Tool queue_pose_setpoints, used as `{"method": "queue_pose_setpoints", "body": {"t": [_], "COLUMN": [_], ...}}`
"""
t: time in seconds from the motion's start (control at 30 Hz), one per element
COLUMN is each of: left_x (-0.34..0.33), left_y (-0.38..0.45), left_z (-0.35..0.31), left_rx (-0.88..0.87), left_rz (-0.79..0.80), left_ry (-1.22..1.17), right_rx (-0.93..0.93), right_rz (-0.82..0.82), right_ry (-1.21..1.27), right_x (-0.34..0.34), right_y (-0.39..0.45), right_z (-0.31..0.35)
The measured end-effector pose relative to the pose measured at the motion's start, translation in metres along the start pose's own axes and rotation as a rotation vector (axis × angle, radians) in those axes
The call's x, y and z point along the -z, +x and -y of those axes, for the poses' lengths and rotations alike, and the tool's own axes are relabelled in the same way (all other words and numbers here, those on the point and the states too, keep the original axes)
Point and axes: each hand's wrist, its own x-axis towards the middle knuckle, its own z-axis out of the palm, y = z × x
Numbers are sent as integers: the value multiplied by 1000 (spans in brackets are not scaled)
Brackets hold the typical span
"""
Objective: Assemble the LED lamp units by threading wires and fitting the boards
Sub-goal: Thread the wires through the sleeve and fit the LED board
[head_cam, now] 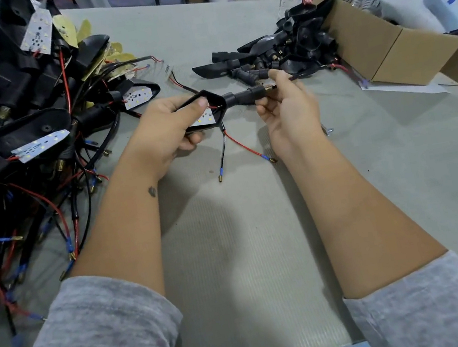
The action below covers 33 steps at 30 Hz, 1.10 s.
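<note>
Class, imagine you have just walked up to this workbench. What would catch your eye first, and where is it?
At the centre, the left hand grips a black lamp housing with a white LED board inside, while the right hand pinches the wire at the stem's threaded end. A tangled heap of wired lamp units fills the left, and a pile of empty black housings lies beside a cardboard box at upper right.

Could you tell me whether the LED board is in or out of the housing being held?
In: the LED board lies within the black housing gripped by the left hand.
</note>
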Motion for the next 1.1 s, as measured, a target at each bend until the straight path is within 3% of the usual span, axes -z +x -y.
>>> {"method": "queue_pose_setpoints", "body": {"t": [0.17, 0.47, 0.7, 0.93, 1.1], "left_x": [-1, 1, 5, 5, 3], "left_y": [1, 1, 3, 3, 3], "left_z": [-1, -9, -7, -5, -6], "left_rx": [52, 113, 76, 44, 22], "left_rz": [-63, -272, -308, -309, -296], "left_ry": [-53, -313, -462, -385, -463], "right_rx": [99, 146, 115, 71, -9], "right_rz": [-88, -82, -43, -9, 92], "right_ry": [-80, -64, -10, 52, 159], "right_x": [1, 2, 2, -1, -6], "right_y": [4, 6, 4, -1, -4], "right_z": [-5, -8, -6, -4, -3]}}
